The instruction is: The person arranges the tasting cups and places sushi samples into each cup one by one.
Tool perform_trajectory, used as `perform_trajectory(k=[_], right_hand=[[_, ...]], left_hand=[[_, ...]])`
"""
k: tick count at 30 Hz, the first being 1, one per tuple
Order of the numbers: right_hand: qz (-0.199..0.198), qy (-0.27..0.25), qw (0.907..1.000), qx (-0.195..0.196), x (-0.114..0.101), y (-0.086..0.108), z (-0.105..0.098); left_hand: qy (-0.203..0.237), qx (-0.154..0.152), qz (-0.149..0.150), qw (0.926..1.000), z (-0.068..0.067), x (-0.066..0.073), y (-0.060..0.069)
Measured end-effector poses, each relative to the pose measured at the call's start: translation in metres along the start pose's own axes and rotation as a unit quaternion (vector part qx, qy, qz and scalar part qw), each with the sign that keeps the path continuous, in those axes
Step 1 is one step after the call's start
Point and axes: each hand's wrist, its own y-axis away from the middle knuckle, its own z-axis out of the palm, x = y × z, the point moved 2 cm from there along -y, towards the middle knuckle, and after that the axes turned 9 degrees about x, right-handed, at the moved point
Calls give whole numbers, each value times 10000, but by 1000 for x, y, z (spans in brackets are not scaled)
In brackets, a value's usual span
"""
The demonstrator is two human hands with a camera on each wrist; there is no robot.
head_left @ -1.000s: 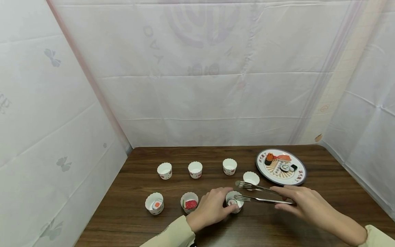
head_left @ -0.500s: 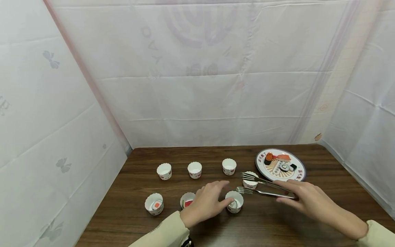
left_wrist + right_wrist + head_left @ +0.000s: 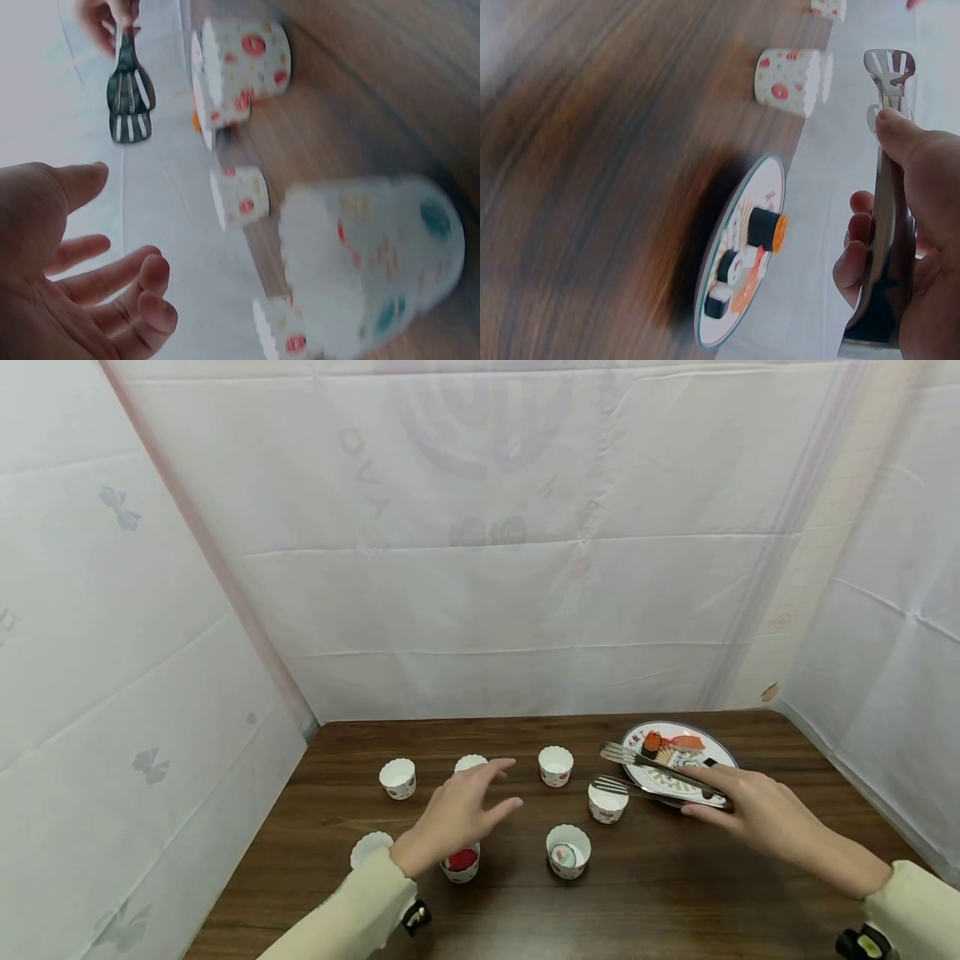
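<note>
Currently, right hand (image 3: pixel 772 820) grips metal tongs (image 3: pixel 885 202) level above table height, near sushi plate (image 3: pixel 769 178), tips apart. Nearest paper cup (image 3: pixel 607 810) just left of plate. Left hand (image 3: pixel 453 817) well left of plate, fingers loosely extended, near cup with red piece (image 3: pixel 461 860). Cup with pale roll (image 3: pixel 562 856) between hands, nearer person than plate.

Shiny silver tongs (image 3: pixel 886 202), fork-ended, spread apart, held aloft in the right hand (image 3: pixel 765 814), pointing left

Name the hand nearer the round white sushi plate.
Right: the right hand, holding silver metal tongs, is beside the plate; the left hand is well left of it, near white paper cups.
</note>
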Motion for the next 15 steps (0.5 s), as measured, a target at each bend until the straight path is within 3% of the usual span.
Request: perform_trajectory(k=[8, 15], right_hand=[[406, 49, 9986, -345, 22, -8, 3], [507, 60, 9983, -296, 39, -14, 6]], left_hand=[[15, 227, -29, 9997, -19, -28, -2], [-62, 601, 22, 9982, -34, -51, 0]])
